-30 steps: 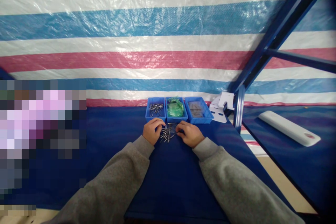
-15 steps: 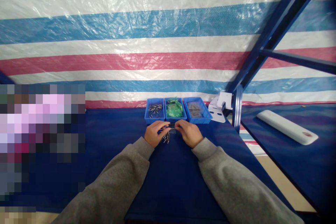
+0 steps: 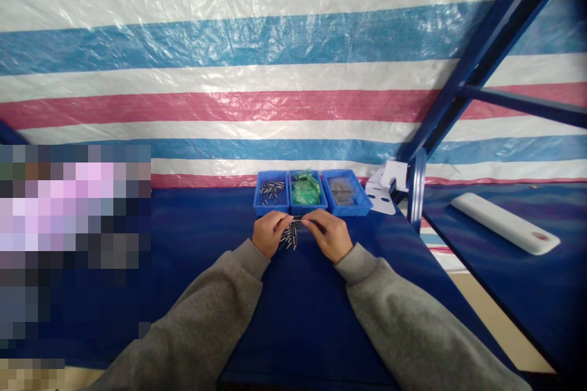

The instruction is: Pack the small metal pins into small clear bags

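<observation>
My left hand and my right hand are close together over the blue table, just in front of the bins. Both are closed in a pinch on one slim dark-and-silver metal piece, which bridges the small gap between my fingertips. Below it, several similar loose metal pieces lie in a small heap, partly covered by my left hand. More of these slim pieces fill the left blue bin. Their exact kind is too small to make out.
A middle blue bin holds a green plastic bag; a right bin holds clear bags with greyish contents. White cut-out sheets lie beside a blue metal post. A long white object rests on the right-hand table. Blurred blocks cover the left.
My fingertips have shifted slightly on the slim piece, and the right fingers now reach a little further left. More of the loose heap shows below. The view has moved slightly.
</observation>
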`<action>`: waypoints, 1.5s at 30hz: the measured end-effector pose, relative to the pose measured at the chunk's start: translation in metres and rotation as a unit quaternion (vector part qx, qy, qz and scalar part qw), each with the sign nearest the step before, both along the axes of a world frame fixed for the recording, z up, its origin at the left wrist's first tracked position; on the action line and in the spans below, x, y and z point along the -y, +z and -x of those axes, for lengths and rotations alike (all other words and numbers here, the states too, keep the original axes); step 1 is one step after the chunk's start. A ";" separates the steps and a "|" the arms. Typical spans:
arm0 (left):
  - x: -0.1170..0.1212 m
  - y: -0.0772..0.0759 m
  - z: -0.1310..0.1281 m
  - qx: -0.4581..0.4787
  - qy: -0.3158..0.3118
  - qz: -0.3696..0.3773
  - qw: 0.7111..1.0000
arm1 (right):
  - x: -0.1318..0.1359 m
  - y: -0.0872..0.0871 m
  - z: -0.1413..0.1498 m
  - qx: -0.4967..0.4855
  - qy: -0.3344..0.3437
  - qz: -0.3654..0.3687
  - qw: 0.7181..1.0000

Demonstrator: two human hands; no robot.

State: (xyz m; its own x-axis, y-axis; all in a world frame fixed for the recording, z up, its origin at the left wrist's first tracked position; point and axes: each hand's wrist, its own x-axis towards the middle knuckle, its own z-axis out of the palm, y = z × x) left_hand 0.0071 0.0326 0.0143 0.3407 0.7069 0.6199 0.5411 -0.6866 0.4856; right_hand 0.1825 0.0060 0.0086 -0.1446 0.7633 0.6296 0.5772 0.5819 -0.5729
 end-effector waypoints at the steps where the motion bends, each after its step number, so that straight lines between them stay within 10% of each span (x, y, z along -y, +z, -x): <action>1: 0.000 0.000 0.000 0.001 -0.004 -0.001 1.000 | 0.000 0.000 0.000 -0.002 -0.005 0.001 1.000; 24: 0.007 0.009 0.002 0.116 -0.100 0.012 0.988 | -0.003 -0.005 0.002 -0.055 0.012 0.024 0.998; 45: -0.001 -0.001 0.001 0.070 -0.060 -0.026 0.995 | -0.006 -0.003 -0.005 -0.029 -0.035 -0.009 0.999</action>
State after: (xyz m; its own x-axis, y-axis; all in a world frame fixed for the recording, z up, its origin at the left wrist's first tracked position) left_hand 0.0061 0.0334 0.0137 0.3280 0.6314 0.7027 0.3827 -0.7689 0.5122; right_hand 0.1876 0.0116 0.0052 -0.0537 0.7588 0.6491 0.5831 0.5516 -0.5965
